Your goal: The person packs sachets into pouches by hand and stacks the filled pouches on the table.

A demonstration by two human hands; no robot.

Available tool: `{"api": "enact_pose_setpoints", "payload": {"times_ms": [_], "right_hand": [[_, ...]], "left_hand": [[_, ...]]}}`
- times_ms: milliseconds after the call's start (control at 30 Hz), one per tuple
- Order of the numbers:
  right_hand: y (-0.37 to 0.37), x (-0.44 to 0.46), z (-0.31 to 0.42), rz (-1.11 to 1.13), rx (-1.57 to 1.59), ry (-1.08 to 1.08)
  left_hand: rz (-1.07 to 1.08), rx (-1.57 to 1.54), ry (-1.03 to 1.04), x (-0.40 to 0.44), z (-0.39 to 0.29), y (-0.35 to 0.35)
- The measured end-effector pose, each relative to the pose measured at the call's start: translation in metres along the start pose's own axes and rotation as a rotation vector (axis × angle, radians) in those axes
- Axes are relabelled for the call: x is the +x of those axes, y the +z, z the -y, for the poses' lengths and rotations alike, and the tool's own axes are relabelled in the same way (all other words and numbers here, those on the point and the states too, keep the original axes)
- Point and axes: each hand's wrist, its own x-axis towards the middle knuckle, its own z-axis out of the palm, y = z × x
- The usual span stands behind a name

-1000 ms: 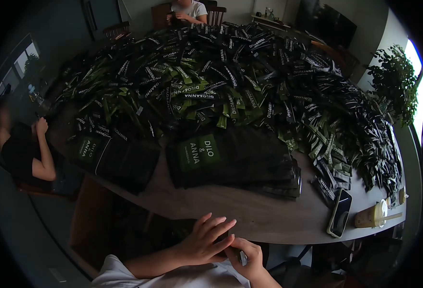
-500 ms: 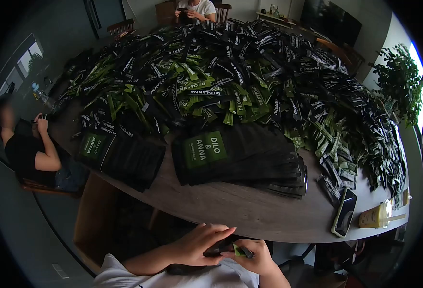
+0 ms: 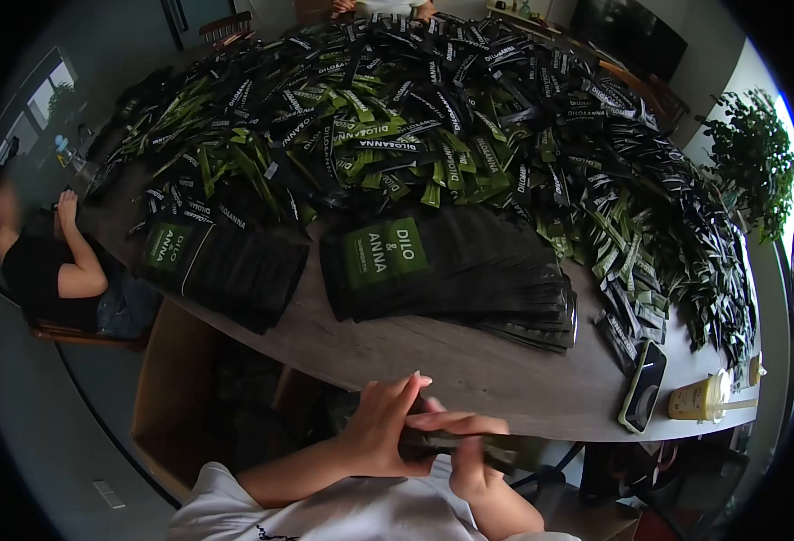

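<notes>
My left hand (image 3: 381, 426) is raised in front of my shirt, its fingers bent round one end of some dark stick sachets (image 3: 444, 440). My right hand (image 3: 474, 464) closes on the same sachets from the other side, fingers across the top and thumb in front. Motion blurs their right end, and their number cannot be made out. Beyond my hands, on the table, a fanned stack of black pouches (image 3: 478, 279) with a green DILO & ANNA label lies flat. A second stack of such pouches (image 3: 244, 275) is to its left.
A huge heap of black and green stick sachets (image 3: 397, 135) covers the table (image 3: 370, 356). A phone (image 3: 643, 388) and a drink cup with a straw (image 3: 696, 399) stand at the right edge. An open cardboard box (image 3: 172, 397) is below left. Two people sit around the table.
My hands have risen slightly, and the right one has turned so its fingers lie over the sachets. The view has tilted down a little. The seated person's arm at left has shifted slightly.
</notes>
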Motion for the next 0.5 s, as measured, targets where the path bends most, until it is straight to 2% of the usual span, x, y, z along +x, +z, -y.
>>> {"api": "enact_pose_setpoints", "payload": {"times_ms": [67, 133, 167, 200, 267, 333, 400, 500], "right_hand": [[-0.001, -0.007, 0.006, 0.061, 0.0, 0.194], [-0.006, -0.003, 0.009, 0.117, -0.209, 0.131], [-0.006, -0.001, 0.007, 0.145, -0.355, 0.092], [-0.003, -0.005, -0.003, 0.07, -0.324, 0.084], [-0.003, -0.007, -0.001, 0.13, -0.328, 0.02], [-0.003, -0.009, 0.0, 0.183, -0.377, -0.032], [-0.005, -0.011, 0.001, 0.225, -0.444, -0.069], [-0.007, -0.013, 0.002, 0.269, -0.554, -0.098]], "left_hand": [[0.042, 0.065, -0.023, 0.002, 0.005, 0.001], [0.183, 0.005, -0.016, 0.004, 0.003, -0.005], [-0.035, -0.129, 0.123, -0.005, 0.009, 0.009], [-0.05, -0.142, 0.098, -0.006, 0.006, 0.011], [-0.036, -0.207, 0.093, -0.002, 0.007, 0.008], [0.019, -0.142, 0.129, 0.001, 0.004, 0.005], [-0.044, -0.152, 0.174, 0.002, 0.004, 0.004], [0.257, 0.054, -0.041, 0.016, -0.019, -0.023]]}}
